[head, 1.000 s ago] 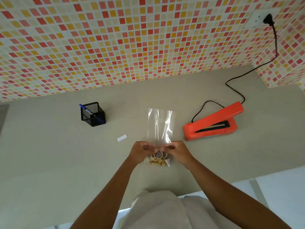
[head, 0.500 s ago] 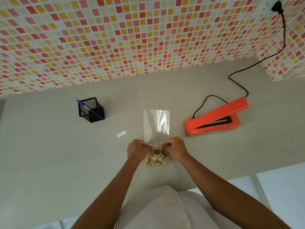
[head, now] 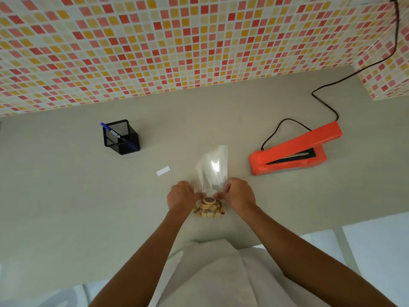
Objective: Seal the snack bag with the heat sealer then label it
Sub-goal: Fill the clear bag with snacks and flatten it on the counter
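Note:
A clear plastic snack bag lies at the table's middle, its lower end filled with small tan snack pieces. My left hand pinches the bag's left side just above the snacks and my right hand pinches the right side. The bag's empty upper part curls upward and narrows. An orange heat sealer sits to the right with its arm raised. A small white label lies flat to the left of the bag.
A black mesh pen holder with a blue pen stands at the back left. The sealer's black cord runs back up the tiled wall. The table's front edge is near my body.
The bag's upper part has lifted off the table and curled inward, where it lay flat before. Both hands have shifted slightly up the bag's sides, still gripping it.

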A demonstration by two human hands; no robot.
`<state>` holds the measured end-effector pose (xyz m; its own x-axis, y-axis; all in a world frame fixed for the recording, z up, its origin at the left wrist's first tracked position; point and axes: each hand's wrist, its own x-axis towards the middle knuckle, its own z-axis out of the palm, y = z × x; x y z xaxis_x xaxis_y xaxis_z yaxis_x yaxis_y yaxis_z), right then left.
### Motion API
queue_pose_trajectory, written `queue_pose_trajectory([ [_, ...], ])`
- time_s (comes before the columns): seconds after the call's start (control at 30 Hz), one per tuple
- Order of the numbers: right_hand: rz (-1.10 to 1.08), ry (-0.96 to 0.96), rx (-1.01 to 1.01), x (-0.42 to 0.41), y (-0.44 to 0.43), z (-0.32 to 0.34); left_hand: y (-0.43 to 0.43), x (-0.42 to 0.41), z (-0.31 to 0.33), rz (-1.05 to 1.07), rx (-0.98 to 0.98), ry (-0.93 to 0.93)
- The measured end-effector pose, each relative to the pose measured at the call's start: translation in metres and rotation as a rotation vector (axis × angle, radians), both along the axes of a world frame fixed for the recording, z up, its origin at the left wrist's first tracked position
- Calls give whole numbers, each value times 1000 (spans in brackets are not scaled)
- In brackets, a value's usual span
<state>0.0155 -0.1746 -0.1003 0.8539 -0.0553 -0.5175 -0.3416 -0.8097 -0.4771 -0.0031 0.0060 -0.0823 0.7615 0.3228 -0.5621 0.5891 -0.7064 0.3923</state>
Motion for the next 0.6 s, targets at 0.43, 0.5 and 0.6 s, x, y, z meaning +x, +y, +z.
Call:
queue_pose_trajectory([
  [0.43, -341, 84, 998, 5, 32, 10, 1, 1, -3, -42, 81, 32],
  [0.5, -394, 155, 1045, 4, 34, 0, 1, -1, -4, -54, 96, 34],
  [0.6, -389, 199, 1066, 8, 29, -5, 1, 1, -6, -84, 122, 48],
])
